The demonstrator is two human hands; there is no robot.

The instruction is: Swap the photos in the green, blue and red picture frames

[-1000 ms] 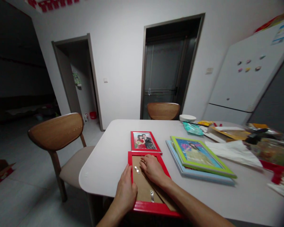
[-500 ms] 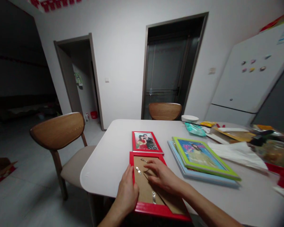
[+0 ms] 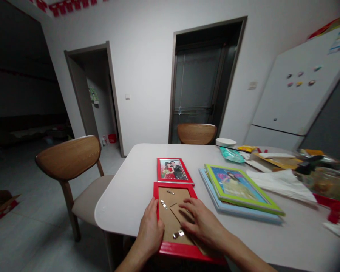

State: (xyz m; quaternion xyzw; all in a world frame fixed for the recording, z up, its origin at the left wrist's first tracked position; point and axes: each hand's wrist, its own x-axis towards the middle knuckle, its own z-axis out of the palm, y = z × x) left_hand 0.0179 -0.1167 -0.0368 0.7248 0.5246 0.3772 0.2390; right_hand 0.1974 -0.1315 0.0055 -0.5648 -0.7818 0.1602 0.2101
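Note:
A red picture frame (image 3: 174, 247) lies face down at the near table edge, its brown backing board (image 3: 167, 223) upward. My left hand (image 3: 150, 226) grips the frame's left side, thumb over the rim. Above the board's right half, my right hand (image 3: 205, 223) has its fingers bent and apart, near a small clip mostly hidden beneath them. Other metal clips show on the board: an upper clip (image 3: 170, 192), a left clip (image 3: 163, 204) and a lower clip (image 3: 178, 234). The stand flap (image 3: 180, 215) is partly covered by my right hand.
Beyond it lies another red frame (image 3: 189, 175) with a couple's photo. To the right, a green frame (image 3: 215, 185) rests on a light blue frame (image 3: 215, 200). White paper (image 3: 280, 183), a teal packet (image 3: 231, 155) and a bowl (image 3: 226, 142) sit farther right. A chair (image 3: 70, 156) stands left.
The lower clip has turned from pointing along the board to lying slantwise across it. My right hand has shifted right, uncovering the upper clip. My left hand keeps its grip.

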